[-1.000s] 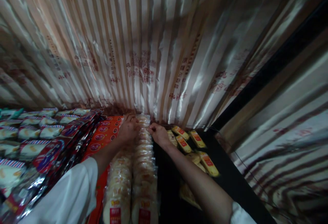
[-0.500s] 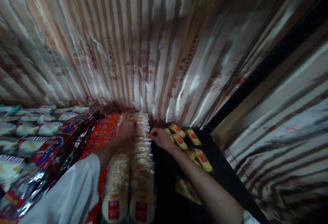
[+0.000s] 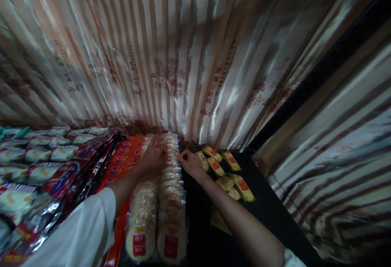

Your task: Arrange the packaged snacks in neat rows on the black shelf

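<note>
Two long rows of round flat cakes in clear wrappers lie side by side, overlapping one another. Each front cake carries a red label, on the left row (image 3: 141,240) and on the right row (image 3: 171,240). Toward the far end, my left hand (image 3: 155,153) lies across the left row with bent fingers at the right row's left side. My right hand (image 3: 191,163) pinches at the right row's opposite edge, thumb and forefinger together by a clear wrapper. Its fingertips are partly blurred, and the left hand hides the cakes under it.
Orange printed packaging sheets (image 3: 117,165) lie left of the rows. Beyond them are dark red shiny bags (image 3: 82,161) and several white-and-yellow packets (image 3: 45,171). Small yellow packets (image 3: 242,187) rest on the black surface (image 3: 269,226) at right. A striped plastic curtain (image 3: 171,55) hangs behind.
Everything shifts slightly to the right in view. My left hand sits a little more to the right over the rows. The right hand stays at the right row's edge.
</note>
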The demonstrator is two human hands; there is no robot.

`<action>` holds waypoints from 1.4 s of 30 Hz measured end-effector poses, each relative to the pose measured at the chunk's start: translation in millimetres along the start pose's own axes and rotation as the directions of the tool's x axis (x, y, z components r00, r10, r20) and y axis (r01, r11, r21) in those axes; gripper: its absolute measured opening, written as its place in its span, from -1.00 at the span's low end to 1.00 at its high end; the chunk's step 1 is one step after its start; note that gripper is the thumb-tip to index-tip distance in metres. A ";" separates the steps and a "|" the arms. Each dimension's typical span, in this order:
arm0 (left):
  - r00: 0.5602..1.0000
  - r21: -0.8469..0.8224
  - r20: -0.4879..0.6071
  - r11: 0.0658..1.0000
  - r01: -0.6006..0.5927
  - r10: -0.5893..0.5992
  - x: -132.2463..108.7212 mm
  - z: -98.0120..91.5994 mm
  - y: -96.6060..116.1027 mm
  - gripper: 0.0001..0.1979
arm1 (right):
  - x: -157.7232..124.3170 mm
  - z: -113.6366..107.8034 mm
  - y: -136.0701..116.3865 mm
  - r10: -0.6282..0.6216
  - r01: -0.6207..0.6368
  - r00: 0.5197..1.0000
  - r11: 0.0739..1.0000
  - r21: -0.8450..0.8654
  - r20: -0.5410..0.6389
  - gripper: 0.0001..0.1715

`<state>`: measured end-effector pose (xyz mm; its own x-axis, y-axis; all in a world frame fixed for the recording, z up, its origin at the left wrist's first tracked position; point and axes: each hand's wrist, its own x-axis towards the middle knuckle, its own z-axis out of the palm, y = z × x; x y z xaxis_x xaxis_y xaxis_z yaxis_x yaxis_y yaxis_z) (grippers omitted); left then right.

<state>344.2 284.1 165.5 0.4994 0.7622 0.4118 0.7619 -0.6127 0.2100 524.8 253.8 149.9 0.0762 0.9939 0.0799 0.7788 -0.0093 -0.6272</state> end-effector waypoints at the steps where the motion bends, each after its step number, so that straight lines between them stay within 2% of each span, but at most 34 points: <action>1: 1.000 -0.005 0.004 1.000 0.004 -0.004 0.6 -0.1 0.8 -0.87 | -1.6 -3.4 0.3 0.015 -0.014 1.000 1.000 -0.022 0.019 -0.53; 3: 1.000 -0.016 0.004 1.000 0.026 -0.026 1.4 -0.9 1.8 -0.88 | -4.4 -9.0 2.3 -0.028 0.030 0.995 0.999 -0.016 0.101 -0.56; 5: 0.999 -0.029 0.009 0.999 0.045 -0.045 1.2 -1.7 1.7 -0.89 | -5.9 -11.6 5.2 -0.127 0.117 0.974 0.991 0.064 0.185 -0.67; 7: 0.999 -0.035 0.013 0.998 0.045 -0.045 0.2 -1.8 0.7 -0.90 | -6.3 -10.6 7.6 -0.181 0.154 0.961 0.978 0.141 0.209 -0.74; 11: 0.998 -0.048 -0.031 0.998 0.044 -0.045 -4.3 -1.2 -2.8 -0.87 | -5.4 -1.7 8.5 -0.137 0.120 0.982 0.984 0.131 0.131 -0.75; 16: 0.998 -0.048 -0.018 0.997 -0.068 0.067 -11.6 -7.2 -2.5 -0.85 | -4.1 8.9 6.3 -0.094 0.093 0.996 0.991 0.093 0.008 -0.74; 19: 0.997 -0.036 0.009 0.997 -0.071 0.071 -12.8 -10.4 1.8 -0.88 | -6.6 6.8 4.4 -0.075 0.075 0.997 0.995 0.072 -0.008 -0.68; 22: 1.000 -0.021 0.001 0.999 -0.024 0.024 -11.8 -8.7 4.2 -0.86 | -13.8 -2.7 2.0 -0.025 0.024 1.000 0.999 -0.022 -0.012 -0.58; 25: 1.000 -0.012 -0.011 1.000 -0.005 0.005 -11.3 -3.7 3.3 -0.87 | -22.6 -12.4 0.0 -0.056 0.060 0.993 0.998 -0.031 0.102 -0.56; 27: 1.000 -0.013 -0.022 1.000 -0.001 0.001 -11.6 -0.9 2.0 -0.87 | -26.4 -15.2 -0.5 -0.128 0.123 0.975 0.992 0.039 0.183 -0.66; 29: 1.000 -0.014 -0.026 1.000 -0.008 0.008 -12.3 0.1 1.2 -0.87 | -27.4 -14.3 -0.3 -0.173 0.156 0.963 0.983 0.096 0.205 -0.77; 35: 0.998 -0.057 -0.068 0.998 -0.001 -0.003 -19.6 -6.4 1.0 -0.89 | -22.5 0.2 3.6 -0.140 0.135 0.988 0.988 0.073 0.068 -0.80; 37: 0.998 -0.063 -0.053 0.997 -0.034 0.031 -23.2 -8.9 1.7 -0.87 | -22.4 4.8 4.0 -0.122 0.121 0.992 0.990 0.067 0.016 -0.79; 39: 0.997 -0.050 -0.019 0.996 -0.079 0.078 -25.6 -10.0 3.1 -0.85 | -24.0 6.7 2.9 -0.119 0.120 0.993 0.989 0.084 -0.008 -0.77; 42: 0.997 -0.025 -0.021 0.997 -0.079 0.078 -26.2 -9.3 6.8 -0.78 | -28.9 2.3 -1.1 -0.099 0.100 0.995 0.992 0.080 -0.015 -0.73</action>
<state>332.5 258.0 164.3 0.5486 0.7075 0.4455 0.7096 -0.6758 0.1995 520.3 225.3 146.5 0.0080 0.9882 0.1530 0.7303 0.0987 -0.6759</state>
